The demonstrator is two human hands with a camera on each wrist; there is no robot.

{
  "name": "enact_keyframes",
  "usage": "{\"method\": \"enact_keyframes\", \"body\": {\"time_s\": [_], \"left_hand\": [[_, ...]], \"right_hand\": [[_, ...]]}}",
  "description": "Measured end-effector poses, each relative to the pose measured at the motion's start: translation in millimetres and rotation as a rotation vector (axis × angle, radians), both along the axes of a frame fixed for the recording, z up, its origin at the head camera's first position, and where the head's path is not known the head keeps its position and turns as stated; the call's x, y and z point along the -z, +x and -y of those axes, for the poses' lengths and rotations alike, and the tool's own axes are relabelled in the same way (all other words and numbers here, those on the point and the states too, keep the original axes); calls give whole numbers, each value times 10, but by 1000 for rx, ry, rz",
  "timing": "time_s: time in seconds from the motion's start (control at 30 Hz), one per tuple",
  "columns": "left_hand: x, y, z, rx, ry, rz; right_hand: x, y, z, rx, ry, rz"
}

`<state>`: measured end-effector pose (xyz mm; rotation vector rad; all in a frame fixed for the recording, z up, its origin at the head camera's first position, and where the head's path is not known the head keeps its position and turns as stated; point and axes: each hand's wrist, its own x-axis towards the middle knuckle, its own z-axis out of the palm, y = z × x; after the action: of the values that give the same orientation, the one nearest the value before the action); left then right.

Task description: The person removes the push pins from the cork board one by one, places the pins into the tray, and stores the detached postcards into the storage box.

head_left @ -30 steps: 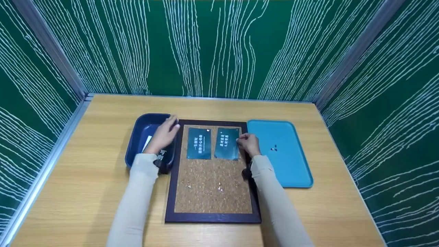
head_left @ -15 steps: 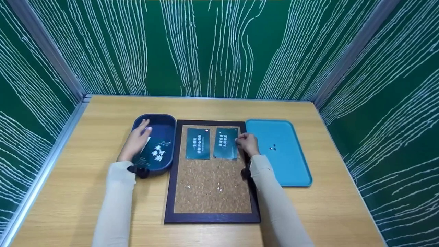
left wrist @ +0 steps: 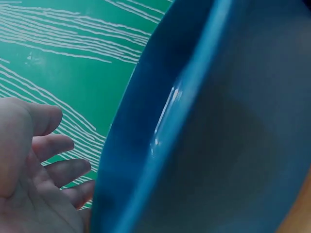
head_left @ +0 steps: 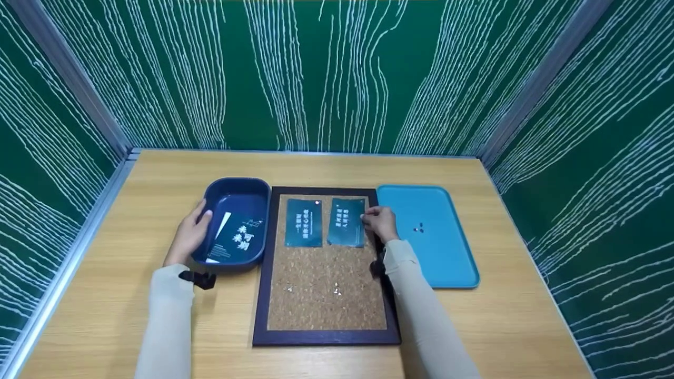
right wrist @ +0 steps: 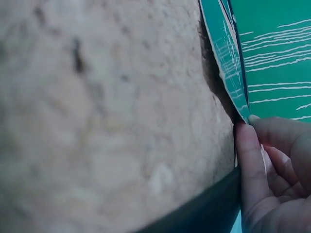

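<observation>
My right hand (head_left: 381, 222) pinches the right edge of a dark green card (head_left: 345, 221) with white writing, on the upper right of a framed cork board (head_left: 321, 310). In the right wrist view, thumb and forefinger meet on the card's edge (right wrist: 232, 73), which stands a little off the cork. A similar card (head_left: 304, 226) lies to its left, with a small bright dot at its top right corner. My left hand (head_left: 188, 234) is at the left rim of a dark blue bin (head_left: 237, 182), fingers loose and holding nothing. Inside the bin lies another green card (head_left: 237, 241).
Several tiny shiny pieces (head_left: 337, 289) are on the lower cork. To the right of the board, a light blue tray (head_left: 447, 252) carries a few small pieces (head_left: 419, 228). Green walls with white lines (head_left: 347, 79) enclose the wooden table (head_left: 105, 263).
My left hand has moved left from beside the board's upper left corner, over the bin, to its outer rim, uncovering the card inside. The right hand keeps its pinch in place.
</observation>
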<state>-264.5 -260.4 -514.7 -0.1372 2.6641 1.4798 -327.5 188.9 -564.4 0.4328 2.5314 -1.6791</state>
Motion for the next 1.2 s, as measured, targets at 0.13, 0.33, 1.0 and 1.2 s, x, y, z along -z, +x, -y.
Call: {"method": "enact_keyframes", "body": {"time_s": [0.13, 0.33, 1.0, 1.2], "left_hand": [[66, 43, 46, -27, -5, -2], [150, 77, 100, -77, 33, 14], [380, 126, 49, -301, 386, 1], [355, 95, -18, -333, 421, 1]], "right_hand": [[13, 14, -3, -14, -19, -6], [18, 34, -14, -27, -32, 0], [12, 28, -5, -32, -18, 22], [-28, -8, -30, -19, -35, 29]]}}
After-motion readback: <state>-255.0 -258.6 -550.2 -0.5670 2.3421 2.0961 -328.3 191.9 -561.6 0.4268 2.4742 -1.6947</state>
